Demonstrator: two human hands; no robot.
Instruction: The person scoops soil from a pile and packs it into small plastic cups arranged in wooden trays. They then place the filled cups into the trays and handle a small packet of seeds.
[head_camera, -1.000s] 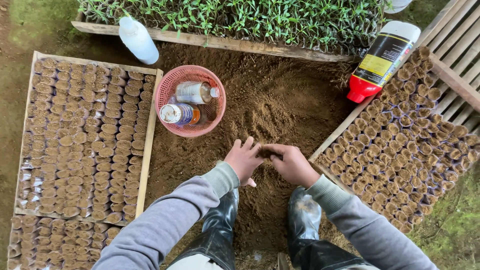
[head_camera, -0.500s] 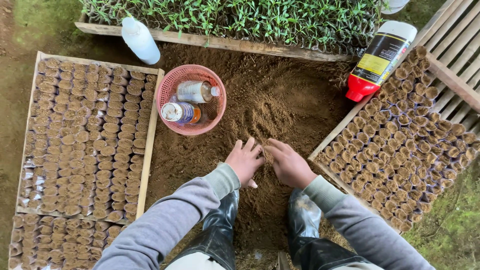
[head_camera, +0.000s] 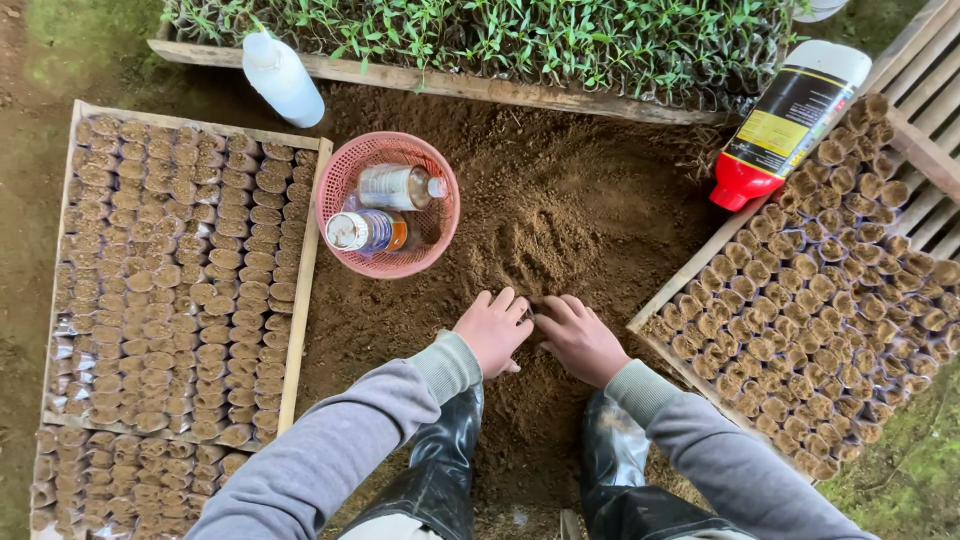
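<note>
Wooden slats frame the tray of soil-filled seedling pots (head_camera: 170, 280) at the far left, its small wrapped cylinders packed tight in rows so that they prop one another upright, with a second batch of the same pots (head_camera: 110, 480) lying just below it. Above the tray's top right corner a white plastic bottle (head_camera: 283, 78) lies tilted on the ground, near the long bed of green seedlings (head_camera: 480, 35) that runs along the top behind a wooden plank. Just right of the tray sits a round pink mesh basket (head_camera: 345, 175) holding two small bottles on their sides, probably gathered there to keep them off the dirt and within reach. The middle of the view is a loose heap of brown soil (head_camera: 560, 200), spread on the ground between the trays so either one can be reached from it. The left hand (head_camera: 494, 330) rests palm down on this soil, fingers slightly spread and curled at the tips into the earth; the right hand (head_camera: 580, 338) lies just beside it, almost touching, fingers likewise a little apart and pressed down, as if both are gathering or shaping soil between them. Neither hand clearly grips any object, though what lies under the palms is hidden. Grey sleeves and dark glossy rubber boots (head_camera: 610, 450) show below. Further right, a black bottle with a red cap (head_camera: 785, 125) lies slanted against the second wooden tray of pots (head_camera: 830, 300).
</note>
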